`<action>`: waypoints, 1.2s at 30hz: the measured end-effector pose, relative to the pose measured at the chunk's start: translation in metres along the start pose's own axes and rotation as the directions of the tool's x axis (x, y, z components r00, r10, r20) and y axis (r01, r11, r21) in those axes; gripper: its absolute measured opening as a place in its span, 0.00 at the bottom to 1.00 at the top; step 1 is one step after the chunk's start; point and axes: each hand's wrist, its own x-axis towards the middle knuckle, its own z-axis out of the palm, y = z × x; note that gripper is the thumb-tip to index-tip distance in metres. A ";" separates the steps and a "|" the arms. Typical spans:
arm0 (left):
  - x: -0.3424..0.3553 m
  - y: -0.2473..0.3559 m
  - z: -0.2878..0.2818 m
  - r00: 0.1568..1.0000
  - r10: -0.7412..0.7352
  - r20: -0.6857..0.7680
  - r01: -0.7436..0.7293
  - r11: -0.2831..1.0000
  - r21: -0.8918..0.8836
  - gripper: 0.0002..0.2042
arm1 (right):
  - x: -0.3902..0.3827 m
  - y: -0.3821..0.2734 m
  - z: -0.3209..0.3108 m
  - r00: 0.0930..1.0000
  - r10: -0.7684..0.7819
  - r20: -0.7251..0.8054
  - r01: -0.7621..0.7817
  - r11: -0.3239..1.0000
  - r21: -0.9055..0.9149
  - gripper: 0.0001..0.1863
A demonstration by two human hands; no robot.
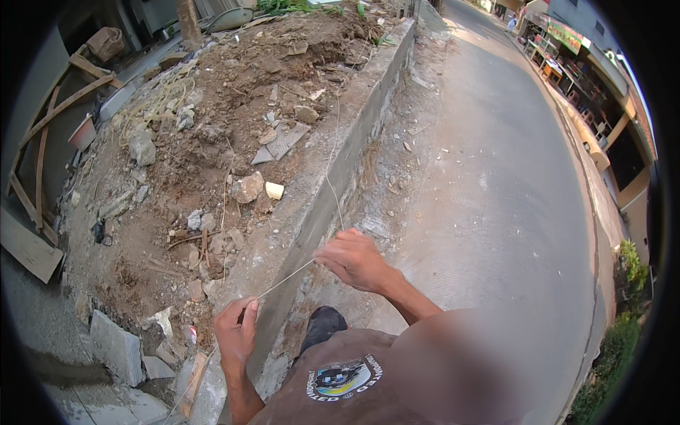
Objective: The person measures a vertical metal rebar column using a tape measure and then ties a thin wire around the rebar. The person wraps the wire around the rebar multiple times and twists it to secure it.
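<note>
A thin pale string (287,278) is stretched between my two hands above a low concrete wall (386,88). My left hand (234,331) is closed, pinching the string between thumb and fingers. Farther out and to the right, my right hand (353,259) is also closed on it, with the fingers curled. Past the right hand the string runs on, slack and curving, up along the wall. Below my left hand a thin line passes over a wooden strip (193,384); whether it is the same string I cannot tell.
Left of the wall, a dirt mound (205,149) holds stones, broken tiles (282,142) and a concrete slab (117,347). Wooden boards (49,134) lean at the far left. A paved road (506,184) runs along the right, with stalls (567,67) beyond. My shoe (324,324) stands beside the wall.
</note>
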 end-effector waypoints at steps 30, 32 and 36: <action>0.251 -0.310 -0.255 0.476 -0.378 -0.794 0.558 0.828 -0.060 0.18 | 0.126 0.206 0.121 0.855 0.289 0.431 -0.402 0.894 0.199 0.10; 0.273 -0.339 -0.284 0.464 -0.257 -0.848 0.640 0.759 0.121 0.23 | 0.135 0.208 0.121 0.850 0.314 0.423 -0.418 0.891 0.177 0.10; 0.313 -0.381 -0.332 0.524 -0.202 -0.827 0.732 0.603 0.317 0.34 | 0.144 0.211 0.124 0.844 0.350 0.407 -0.438 0.888 0.143 0.09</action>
